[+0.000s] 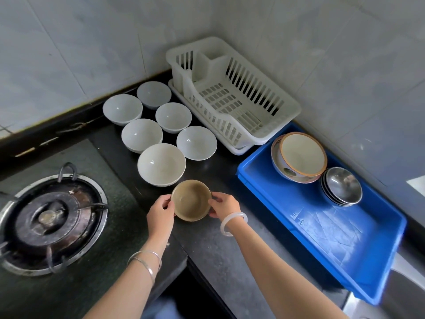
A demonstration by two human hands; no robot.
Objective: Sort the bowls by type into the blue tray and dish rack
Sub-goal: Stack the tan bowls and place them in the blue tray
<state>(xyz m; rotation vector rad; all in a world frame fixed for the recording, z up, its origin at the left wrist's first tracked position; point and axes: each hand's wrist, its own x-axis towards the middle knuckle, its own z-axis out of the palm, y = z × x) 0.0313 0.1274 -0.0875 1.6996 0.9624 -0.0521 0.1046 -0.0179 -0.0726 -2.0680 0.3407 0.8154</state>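
Small tan round bowl (190,200): upright, mouth up, gripped at the rim from both sides, over the near part of the black stone tabletop (220,245). Just in front of the white bowls, left of the blue tray, outside both tray and rack. Can't tell if sitting on the tabletop or lifted a touch.

Left grip (159,214): grasping the tan bowl's left rim, fingers curled round the edge.

Right grip (224,204): grasping the right rim the same way, fingers curled on the edge.

Wrists: thin silver bangles (147,261) on the left, chunky white bangle (233,223) on the right.

Plain white ceramic bowls (161,164): six, all mouth up, bunched in two rough rows running from the tan bowl back toward the wall, just left of the rack.

White slatted plastic dish rack (220,125): back corner of the tabletop against the tiled wall, on a matching drip tray, near end just beside the blue tray.

Blue rectangular plastic tray (333,236): right side, running toward the near edge.

Big patterned bowl with an orange rim (299,155): in the tray's far end, tilted.

Stack of shiny steel bowls (342,186): in the tray too, touching the patterned bowl's near right side.

Round gas burner (50,217): far left, well apart from the bowls.
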